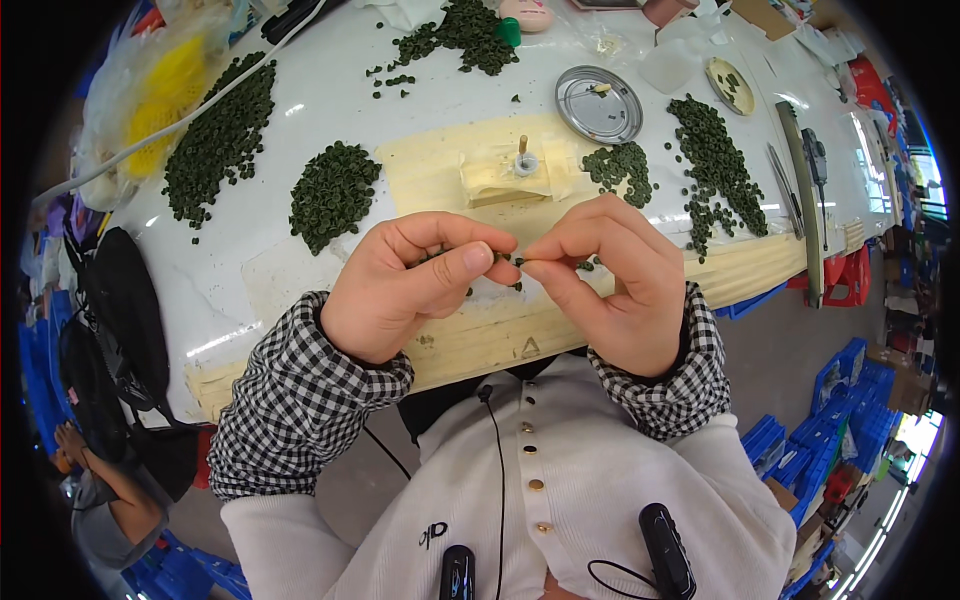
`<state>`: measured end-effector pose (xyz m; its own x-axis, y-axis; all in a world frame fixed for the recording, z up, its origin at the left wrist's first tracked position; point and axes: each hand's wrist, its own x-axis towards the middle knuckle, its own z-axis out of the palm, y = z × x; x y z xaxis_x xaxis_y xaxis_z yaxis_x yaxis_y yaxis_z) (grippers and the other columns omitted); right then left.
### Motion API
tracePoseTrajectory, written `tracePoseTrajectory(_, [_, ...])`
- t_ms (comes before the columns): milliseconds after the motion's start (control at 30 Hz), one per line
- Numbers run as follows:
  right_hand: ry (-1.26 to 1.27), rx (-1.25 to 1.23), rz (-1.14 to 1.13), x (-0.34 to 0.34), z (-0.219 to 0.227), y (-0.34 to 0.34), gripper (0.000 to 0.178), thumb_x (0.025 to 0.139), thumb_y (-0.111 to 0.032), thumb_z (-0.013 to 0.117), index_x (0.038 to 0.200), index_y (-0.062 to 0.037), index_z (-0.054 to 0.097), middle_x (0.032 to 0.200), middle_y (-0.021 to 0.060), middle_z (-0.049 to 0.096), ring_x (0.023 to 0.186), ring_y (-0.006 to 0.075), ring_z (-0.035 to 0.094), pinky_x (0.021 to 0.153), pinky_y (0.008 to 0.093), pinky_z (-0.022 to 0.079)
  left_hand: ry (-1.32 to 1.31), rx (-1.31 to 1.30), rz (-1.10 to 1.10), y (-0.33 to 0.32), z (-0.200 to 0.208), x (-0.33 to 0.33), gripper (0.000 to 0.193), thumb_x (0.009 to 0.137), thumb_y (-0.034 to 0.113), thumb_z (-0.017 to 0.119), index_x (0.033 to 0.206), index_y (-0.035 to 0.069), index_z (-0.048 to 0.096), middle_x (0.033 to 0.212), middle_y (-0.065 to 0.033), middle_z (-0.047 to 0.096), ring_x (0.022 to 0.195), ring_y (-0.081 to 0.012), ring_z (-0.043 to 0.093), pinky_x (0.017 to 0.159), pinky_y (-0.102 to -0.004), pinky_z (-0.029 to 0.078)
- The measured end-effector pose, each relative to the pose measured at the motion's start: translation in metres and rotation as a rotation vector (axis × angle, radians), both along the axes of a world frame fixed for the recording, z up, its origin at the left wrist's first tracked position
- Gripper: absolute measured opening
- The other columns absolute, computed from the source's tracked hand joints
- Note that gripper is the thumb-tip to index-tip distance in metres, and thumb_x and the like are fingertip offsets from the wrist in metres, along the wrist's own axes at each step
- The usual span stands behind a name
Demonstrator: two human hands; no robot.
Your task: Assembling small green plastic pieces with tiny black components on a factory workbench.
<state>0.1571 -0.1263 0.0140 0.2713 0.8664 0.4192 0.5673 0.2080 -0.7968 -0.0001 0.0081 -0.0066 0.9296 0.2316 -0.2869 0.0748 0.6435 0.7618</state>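
Green pieces (519, 262) were pinched in the fingertips of the left hand (395, 280) and right hand (628, 280); toward six o'clock I saw dark lettering (432, 535) on the cream sweater (600, 480).

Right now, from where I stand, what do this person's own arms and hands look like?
The left hand and right hand are bare, without gloves. Black-and-white checked fabric sleeve covers wrap both forearms, gathered at the wrists. Above them show off-white knit sleeves.
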Motion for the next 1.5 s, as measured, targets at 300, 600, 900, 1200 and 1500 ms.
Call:
tracePoseTrajectory(300, [0.072,-0.01,0.016,-0.004,-0.002,0.002,0.011,0.074,0.007,0.063,0.084,0.0024,0.06,0.08,0.0078,0.058,0.065,0.0138,0.058,0.059,0.0235,0.048,-0.047,-0.032,0.02,-0.001,0.001,0.0,0.021,0.09,0.008,0.054,0.108,0.0,0.06,0.092,-0.0093,0.066,0.051,0.0,0.033,0.045,-0.0156,0.027])
tracePoseTrajectory(600, [0.079,-0.006,0.005,-0.006,-0.003,0.003,0.013,0.072,0.007,0.064,0.084,0.0021,0.062,0.079,0.0072,0.058,0.063,0.0132,0.058,0.058,0.0231,0.048,0.016,0.047,0.05,-0.001,0.003,0.0,0.019,0.086,0.003,0.058,0.105,0.001,0.057,0.09,-0.007,0.064,0.054,-0.0017,0.038,0.047,-0.0162,0.029])
tracePoseTrajectory(900, [0.071,-0.009,-0.032,-0.009,-0.004,0.004,0.013,0.072,0.005,0.067,0.083,0.0016,0.061,0.077,0.007,0.057,0.062,0.0132,0.059,0.057,0.0226,0.049,0.027,0.245,0.087,-0.003,-0.002,-0.001,0.02,0.078,-0.003,0.066,0.095,0.002,0.058,0.093,-0.0072,0.063,0.09,-0.0139,0.059,0.083,-0.0278,0.047])
tracePoseTrajectory(1200, [0.066,-0.034,-0.056,-0.013,-0.005,0.003,0.011,0.073,0.005,0.065,0.083,0.0017,0.062,0.078,0.0078,0.058,0.065,0.0136,0.058,0.059,0.0232,0.048,0.059,0.27,0.142,-0.005,0.001,0.001,0.017,0.075,0.0,0.071,0.089,0.002,0.062,0.086,-0.0035,0.064,0.083,-0.0096,0.058,0.078,-0.0246,0.047])
tracePoseTrajectory(1500, [0.036,0.009,-0.084,-0.019,-0.005,0.004,0.012,0.074,0.006,0.065,0.085,0.0021,0.062,0.078,0.0082,0.057,0.063,0.0143,0.059,0.056,0.0231,0.049,0.063,0.3,0.162,-0.005,-0.002,-0.001,0.014,0.076,-0.003,0.069,0.085,0.002,0.059,0.085,-0.0049,0.064,0.081,-0.0105,0.059,0.076,-0.0247,0.048])
